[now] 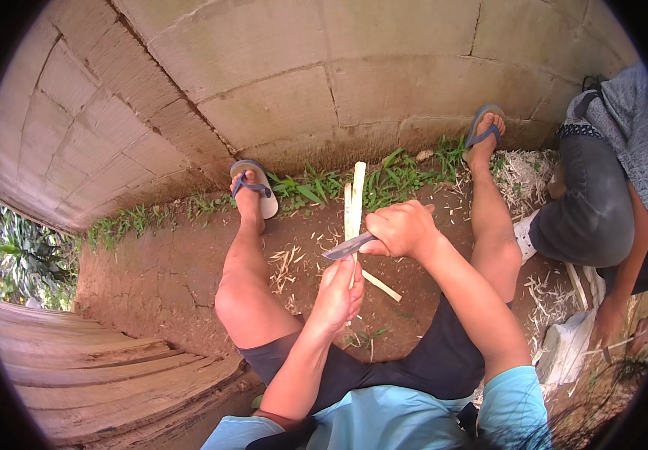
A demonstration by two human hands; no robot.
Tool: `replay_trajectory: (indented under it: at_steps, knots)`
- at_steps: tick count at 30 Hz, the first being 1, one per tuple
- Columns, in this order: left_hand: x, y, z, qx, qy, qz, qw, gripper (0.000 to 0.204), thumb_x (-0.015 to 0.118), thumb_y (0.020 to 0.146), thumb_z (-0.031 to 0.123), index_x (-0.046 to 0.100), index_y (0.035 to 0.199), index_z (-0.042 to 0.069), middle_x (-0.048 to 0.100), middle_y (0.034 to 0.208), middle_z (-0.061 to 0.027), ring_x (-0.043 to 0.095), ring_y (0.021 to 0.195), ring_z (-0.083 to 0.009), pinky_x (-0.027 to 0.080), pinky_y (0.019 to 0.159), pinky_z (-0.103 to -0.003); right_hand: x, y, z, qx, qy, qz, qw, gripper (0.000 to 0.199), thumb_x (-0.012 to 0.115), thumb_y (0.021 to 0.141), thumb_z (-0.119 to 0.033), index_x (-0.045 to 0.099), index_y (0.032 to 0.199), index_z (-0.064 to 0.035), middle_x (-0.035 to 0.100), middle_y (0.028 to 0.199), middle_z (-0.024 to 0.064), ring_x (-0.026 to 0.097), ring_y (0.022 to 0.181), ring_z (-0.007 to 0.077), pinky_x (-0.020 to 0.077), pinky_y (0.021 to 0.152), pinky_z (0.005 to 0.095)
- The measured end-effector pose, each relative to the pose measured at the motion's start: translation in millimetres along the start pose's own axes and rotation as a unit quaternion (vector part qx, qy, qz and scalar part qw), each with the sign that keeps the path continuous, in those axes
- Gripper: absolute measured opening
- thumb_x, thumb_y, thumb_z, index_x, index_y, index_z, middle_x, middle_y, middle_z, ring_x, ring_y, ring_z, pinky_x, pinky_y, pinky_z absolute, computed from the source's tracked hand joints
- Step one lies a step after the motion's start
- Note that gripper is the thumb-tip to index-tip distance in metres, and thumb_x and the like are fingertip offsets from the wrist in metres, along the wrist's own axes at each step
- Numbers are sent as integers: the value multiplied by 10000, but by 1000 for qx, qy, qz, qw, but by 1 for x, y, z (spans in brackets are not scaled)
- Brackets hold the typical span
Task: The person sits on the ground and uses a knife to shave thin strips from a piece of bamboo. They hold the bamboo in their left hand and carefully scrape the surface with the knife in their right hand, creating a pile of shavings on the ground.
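Observation:
My left hand (pixel 337 294) is closed round a pale, narrow strip of wood or bamboo (pixel 356 199) that points away from me toward the wall. In my right hand (pixel 403 229) is a knife (pixel 347 247), its handle end showing past the fist. The blade lies across the strip just beyond my left fingers, with its tip to the left. Whether the edge bites into the strip is too small to tell. Another pale strip (pixel 382 286) lies on the dirt beneath my hands. A thinner pale piece stands beside the held strip; whether I grip it too, I cannot tell.
A block wall (pixel 264 112) runs along the far side, with grass (pixel 391 180) at its foot. Shavings (pixel 285 266) litter the dirt between my legs. Wooden boards (pixel 99 367) are at the near left. Another person (pixel 594 195) sits close on my right, hands low beside a pale sack-like thing (pixel 564 345).

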State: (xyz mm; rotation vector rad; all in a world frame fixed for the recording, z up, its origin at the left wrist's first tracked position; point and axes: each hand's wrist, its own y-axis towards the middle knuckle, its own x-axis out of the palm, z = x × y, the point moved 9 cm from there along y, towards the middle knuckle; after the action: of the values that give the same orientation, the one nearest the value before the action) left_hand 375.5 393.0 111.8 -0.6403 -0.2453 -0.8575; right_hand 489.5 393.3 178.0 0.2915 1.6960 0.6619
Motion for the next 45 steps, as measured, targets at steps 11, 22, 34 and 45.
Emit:
replay_trajectory:
  at_steps: [11, 22, 34, 45]
  knots:
    - [9, 19, 1, -15, -104, 23, 994, 395, 304, 1008, 434, 406, 791, 121, 300, 495, 45, 237, 335, -54, 209, 294, -209, 2, -13, 64, 213, -45, 14, 976, 567, 429, 878, -599, 552, 708, -72, 598, 615, 126, 626, 589, 319, 491, 515, 426]
    - [0, 6, 14, 44, -86, 50, 994, 322, 334, 1010, 379, 448, 862, 118, 385, 561, 3, 350, 394, -91, 319, 349, -230, -24, 3, 69, 325, 71, -31, 943, 462, 479, 925, -470, 535, 732, -53, 610, 631, 150, 606, 601, 378, 469, 520, 470]
    - [57, 29, 114, 98, -14, -35, 994, 365, 337, 1010, 317, 493, 1171, 30, 473, 742, -14, 435, 535, -96, 394, 472, -231, -88, -1, 70, 340, 213, 235, 885, 299, 572, 904, -214, 473, 1150, -75, 608, 773, 167, 624, 700, 357, 478, 603, 397]
    - [10, 61, 91, 125, 5, 72, 990, 223, 562, 930, 135, 397, 1046, 42, 554, 837, -57, 585, 622, -98, 497, 464, -210, -75, 18, 44, 278, 200, 167, 924, 225, 577, 887, -164, 541, 1099, -97, 641, 857, 126, 641, 743, 314, 501, 626, 384]
